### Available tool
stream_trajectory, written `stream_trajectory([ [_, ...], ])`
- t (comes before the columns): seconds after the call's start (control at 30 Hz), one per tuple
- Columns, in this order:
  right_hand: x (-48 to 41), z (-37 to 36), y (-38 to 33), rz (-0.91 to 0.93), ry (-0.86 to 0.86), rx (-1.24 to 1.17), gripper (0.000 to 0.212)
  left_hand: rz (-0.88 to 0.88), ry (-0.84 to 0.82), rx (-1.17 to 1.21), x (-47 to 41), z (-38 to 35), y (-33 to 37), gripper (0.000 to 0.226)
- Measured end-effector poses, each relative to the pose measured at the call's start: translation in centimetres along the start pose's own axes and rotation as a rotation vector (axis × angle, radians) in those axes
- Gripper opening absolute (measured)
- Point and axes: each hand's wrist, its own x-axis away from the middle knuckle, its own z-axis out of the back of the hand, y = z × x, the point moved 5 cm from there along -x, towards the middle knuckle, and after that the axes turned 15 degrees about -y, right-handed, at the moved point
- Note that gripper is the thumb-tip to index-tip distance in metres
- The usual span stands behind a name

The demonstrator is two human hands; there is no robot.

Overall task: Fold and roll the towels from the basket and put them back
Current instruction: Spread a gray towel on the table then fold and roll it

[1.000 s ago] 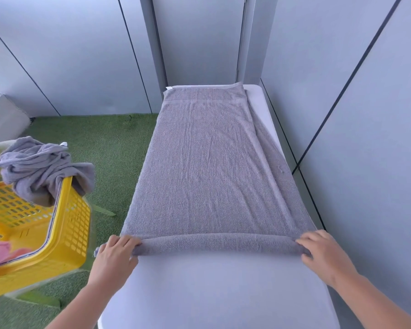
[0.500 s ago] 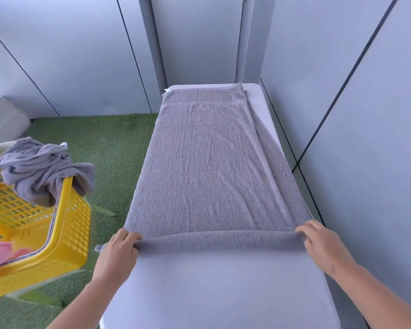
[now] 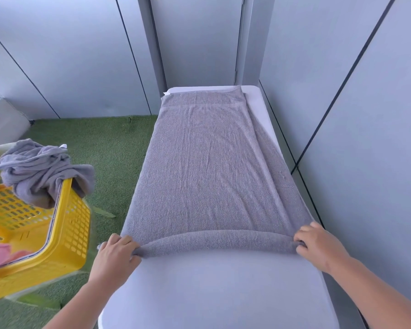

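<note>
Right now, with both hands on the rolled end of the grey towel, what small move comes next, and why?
Probably push the roll one turn away from the body, both hands together. The left hand and right hand grip its two ends, the roll is thin, and most of the towel lies flat on the table ahead.

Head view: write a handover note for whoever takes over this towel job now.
Left hand and right hand each grip an end of the roll at the near edge of the grey terry towel on the white padded table.
Done: folded lengthwise, first turns rolled.
Left: finish rolling, return it to the yellow plastic basket, then do the crumpled grey towel draped over its rim.
</note>
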Motion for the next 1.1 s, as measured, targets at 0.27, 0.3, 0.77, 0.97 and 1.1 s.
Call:
stream_trajectory([
  [0.27,0.1,0.1,0.2,0.040,-0.027,-0.094,0.029,0.022,0.083,0.041,0.5,0.3,0.0,0.029],
  [0.3,0.0,0.1,0.3,0.031,0.019,-0.129,0.031,0.043,0.077,0.072,0.3,0.1,-0.2,0.029],
  [0.77,0.4,-0.4,0.0,0.062,0.141,0.111,0.019,-0.061,-0.025,0.033,0.6,0.1,0.1,0.037],
  [0.97,-0.1,-0.3,-0.2,0.032,-0.005,-0.024,0.031,-0.045,0.026,-0.002,0.4,0.4,-0.1,0.030],
  [1.1,0.0,-0.1,0.0,-0.026,0.068,-0.128,0.023,0.011,0.049,0.139,-0.1,0.6,-0.1,0.027],
])
